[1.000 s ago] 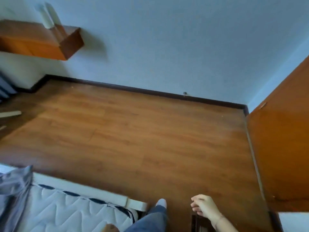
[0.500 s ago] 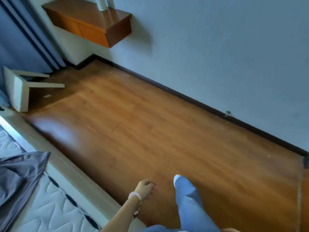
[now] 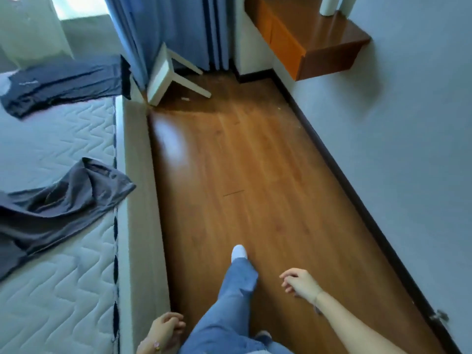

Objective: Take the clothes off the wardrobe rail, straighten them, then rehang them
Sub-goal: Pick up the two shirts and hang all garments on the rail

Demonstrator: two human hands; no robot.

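Observation:
Two dark grey garments lie on the white quilted mattress (image 3: 63, 139) at the left. One crumpled garment (image 3: 58, 208) lies near the mattress edge. The other garment (image 3: 63, 83) is spread flat farther back. My left hand (image 3: 166, 330) hangs at the bottom beside the bed frame, fingers loosely curled, holding nothing. My right hand (image 3: 300, 282) hangs over the wooden floor at the lower right, fingers relaxed and empty. The wardrobe rail is out of view.
A wooden floor (image 3: 242, 175) runs between the bed frame (image 3: 138, 200) and the blue-grey wall. A white stool (image 3: 166, 75) lies tipped over at the far end by blue curtains (image 3: 166, 29). A wooden wall shelf (image 3: 314, 44) juts out at upper right. My leg in jeans (image 3: 229, 297) steps forward.
The view has swung left from the wardrobe door to the bed, bringing both garments into sight. My right hand has come back into view, and I have stepped forward.

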